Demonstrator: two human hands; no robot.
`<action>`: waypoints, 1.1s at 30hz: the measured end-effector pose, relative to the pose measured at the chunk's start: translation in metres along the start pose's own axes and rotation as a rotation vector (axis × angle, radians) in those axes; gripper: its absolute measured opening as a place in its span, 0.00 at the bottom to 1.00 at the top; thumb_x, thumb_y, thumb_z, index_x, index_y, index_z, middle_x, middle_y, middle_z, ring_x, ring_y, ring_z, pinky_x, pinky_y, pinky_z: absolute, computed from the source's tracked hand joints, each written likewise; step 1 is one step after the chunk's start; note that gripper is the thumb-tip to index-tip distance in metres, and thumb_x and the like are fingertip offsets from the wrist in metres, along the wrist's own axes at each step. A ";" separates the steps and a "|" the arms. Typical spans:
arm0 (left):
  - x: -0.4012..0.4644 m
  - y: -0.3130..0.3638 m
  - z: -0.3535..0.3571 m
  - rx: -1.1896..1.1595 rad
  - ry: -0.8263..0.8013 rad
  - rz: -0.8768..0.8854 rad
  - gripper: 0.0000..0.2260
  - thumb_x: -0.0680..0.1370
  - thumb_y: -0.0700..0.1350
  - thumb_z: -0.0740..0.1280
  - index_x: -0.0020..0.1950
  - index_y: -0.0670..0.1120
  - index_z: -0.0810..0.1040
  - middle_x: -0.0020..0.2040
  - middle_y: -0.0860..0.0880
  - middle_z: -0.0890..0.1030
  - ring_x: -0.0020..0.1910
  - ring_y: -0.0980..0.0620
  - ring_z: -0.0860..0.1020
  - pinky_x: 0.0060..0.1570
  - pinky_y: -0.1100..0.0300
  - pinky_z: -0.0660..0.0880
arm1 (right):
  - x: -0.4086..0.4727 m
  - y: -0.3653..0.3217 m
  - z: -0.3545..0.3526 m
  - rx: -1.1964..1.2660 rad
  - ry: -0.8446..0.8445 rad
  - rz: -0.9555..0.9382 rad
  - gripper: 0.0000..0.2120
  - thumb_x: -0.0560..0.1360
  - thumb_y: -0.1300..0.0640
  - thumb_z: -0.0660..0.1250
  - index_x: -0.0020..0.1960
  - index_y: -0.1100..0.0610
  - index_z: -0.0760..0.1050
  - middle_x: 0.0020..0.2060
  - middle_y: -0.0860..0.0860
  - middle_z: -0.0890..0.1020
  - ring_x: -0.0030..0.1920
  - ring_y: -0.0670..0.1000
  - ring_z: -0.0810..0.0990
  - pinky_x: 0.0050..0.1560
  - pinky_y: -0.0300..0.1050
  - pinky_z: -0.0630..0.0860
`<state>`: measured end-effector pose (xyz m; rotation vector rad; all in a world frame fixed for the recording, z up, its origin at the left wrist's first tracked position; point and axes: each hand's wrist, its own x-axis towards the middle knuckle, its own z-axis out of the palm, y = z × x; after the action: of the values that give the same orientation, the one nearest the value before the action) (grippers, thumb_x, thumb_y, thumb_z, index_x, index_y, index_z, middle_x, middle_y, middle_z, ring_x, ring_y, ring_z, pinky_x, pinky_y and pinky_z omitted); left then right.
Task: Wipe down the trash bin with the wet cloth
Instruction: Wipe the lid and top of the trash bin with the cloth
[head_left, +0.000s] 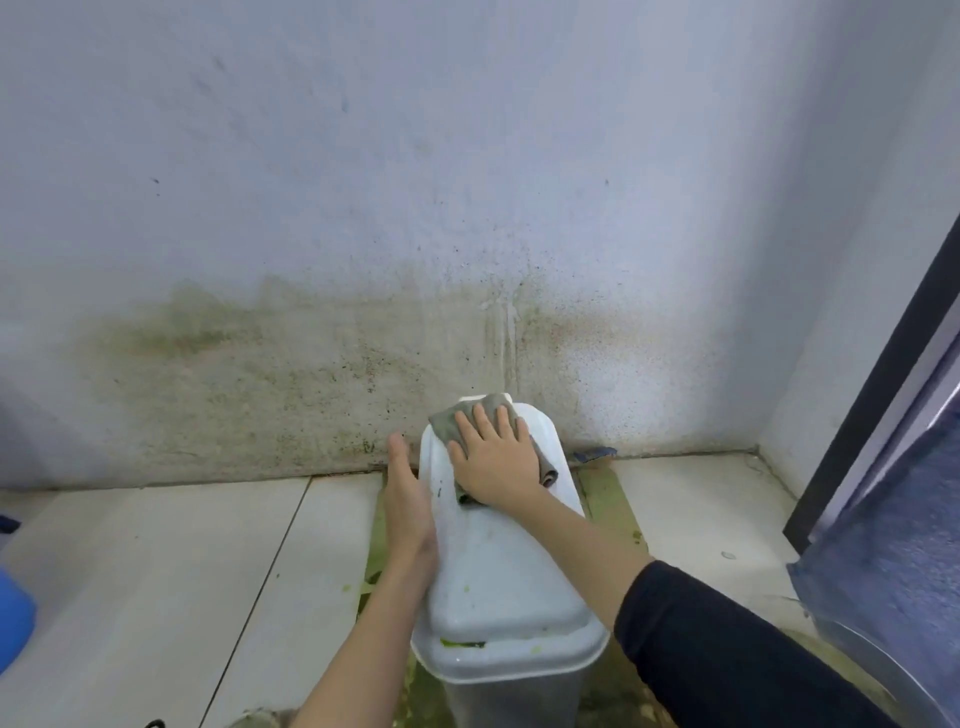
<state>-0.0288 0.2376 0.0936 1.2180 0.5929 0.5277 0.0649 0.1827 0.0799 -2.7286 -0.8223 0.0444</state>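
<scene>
The trash bin (501, 561) stood on the floor close to the wall, its white lid (493, 545) facing up, and the grey cloth (470, 418) lay spread on the far end of that lid under the right hand (496, 462), whose fingers were flat and splayed, pressing down and not curled round anything. The left hand (408, 512) rested open along the lid's left edge, fingers straight, steadying it. The likeliest trouble was the bin tipping or sliding toward the wall if the push came mostly from the far end, since only a flat palm braced it; the lid could also swing or pop loose, and the cloth could bunch and slip from under the palm. Greenish smears near the lid's front rim (462, 643) might simply be spread about. Around it, the pale tiled floor (156, 561) showed green staining beside the bin, the wall (311, 208) was speckled and discoloured low down, and a dark door frame (878, 405) stood at the right.
</scene>
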 end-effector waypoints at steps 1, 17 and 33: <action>0.000 0.002 0.000 -0.055 0.012 -0.020 0.21 0.81 0.61 0.48 0.69 0.55 0.67 0.59 0.61 0.75 0.53 0.64 0.73 0.55 0.64 0.68 | -0.012 -0.007 0.002 0.019 -0.015 -0.032 0.25 0.82 0.45 0.45 0.77 0.50 0.49 0.77 0.51 0.50 0.77 0.56 0.44 0.74 0.54 0.39; 0.064 -0.014 0.052 1.464 -0.263 0.267 0.36 0.78 0.67 0.45 0.78 0.46 0.47 0.79 0.46 0.46 0.77 0.48 0.42 0.74 0.50 0.41 | -0.035 0.030 -0.018 0.822 0.243 0.416 0.22 0.81 0.47 0.44 0.66 0.54 0.68 0.64 0.50 0.73 0.65 0.53 0.69 0.62 0.51 0.66; 0.061 -0.005 0.012 1.232 -0.252 0.304 0.25 0.79 0.54 0.56 0.75 0.50 0.59 0.77 0.52 0.57 0.74 0.48 0.55 0.71 0.53 0.54 | -0.026 0.034 -0.011 0.344 -0.012 0.273 0.23 0.82 0.51 0.46 0.76 0.44 0.50 0.77 0.44 0.46 0.76 0.51 0.45 0.72 0.56 0.56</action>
<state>0.0246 0.2688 0.0833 2.5269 0.5052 0.2085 0.0631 0.1383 0.0794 -2.4909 -0.3949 0.2359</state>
